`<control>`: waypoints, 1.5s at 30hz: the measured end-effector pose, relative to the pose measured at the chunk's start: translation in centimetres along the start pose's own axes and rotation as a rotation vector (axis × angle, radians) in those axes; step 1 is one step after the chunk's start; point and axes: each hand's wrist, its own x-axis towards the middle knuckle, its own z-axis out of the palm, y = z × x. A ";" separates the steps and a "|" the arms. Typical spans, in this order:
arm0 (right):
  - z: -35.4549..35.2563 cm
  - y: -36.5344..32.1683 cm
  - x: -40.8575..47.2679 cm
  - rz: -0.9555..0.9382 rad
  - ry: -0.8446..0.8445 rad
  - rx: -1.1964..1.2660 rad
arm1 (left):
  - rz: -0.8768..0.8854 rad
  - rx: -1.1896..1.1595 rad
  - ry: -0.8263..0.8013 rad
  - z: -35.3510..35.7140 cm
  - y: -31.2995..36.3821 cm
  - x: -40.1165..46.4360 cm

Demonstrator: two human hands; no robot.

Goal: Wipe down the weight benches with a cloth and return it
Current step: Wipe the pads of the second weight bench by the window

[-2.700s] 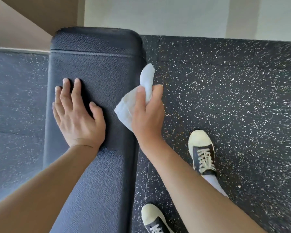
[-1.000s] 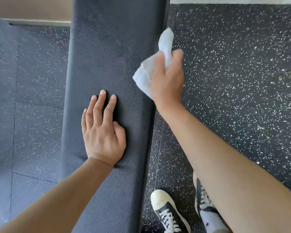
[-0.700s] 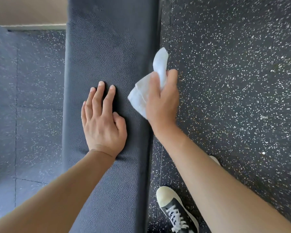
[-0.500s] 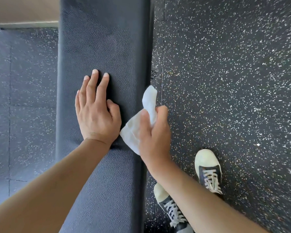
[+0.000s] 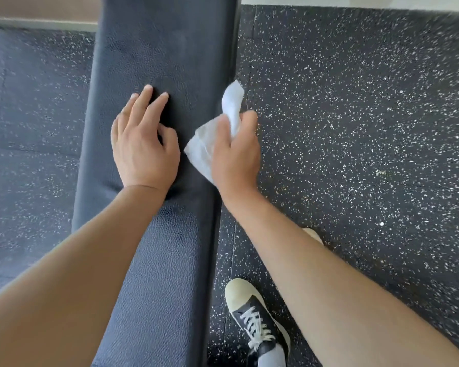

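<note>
One black padded bench [image 5: 167, 62] runs up the middle-left of the frame, with one white cloth [image 5: 210, 144] at its right edge near the centre. Two hands show: the left hand [image 5: 143, 144] lies flat on the pad with fingers nearly straight, and the right hand [image 5: 236, 154] grips the cloth in curled fingers. One laced sneaker [image 5: 255, 316] stands on the speckled rubber floor [image 5: 355, 128] at lower centre, while the right forearm hides most of a second pale shoe toe [image 5: 314, 235].

A long black bench [image 5: 164, 62] padded in pebbled leather-like vinyl is seen running lengthwise up the view. A crumpled white cloth [image 5: 206, 144] is pressed against its right edge, one corner sticking up past the side.
</note>
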 end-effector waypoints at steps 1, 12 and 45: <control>-0.3 0.8 -2.2 -0.014 -0.007 -0.004 | -0.026 -0.012 0.011 -0.1 0.0 -0.6; -3.0 3.2 -9.6 0.016 -0.108 -0.029 | 0.076 0.105 -0.173 -5.4 -5.0 -17.8; -6.4 8.0 -26.6 0.195 -0.184 -0.104 | 0.039 0.170 -0.194 -5.0 -4.5 -17.5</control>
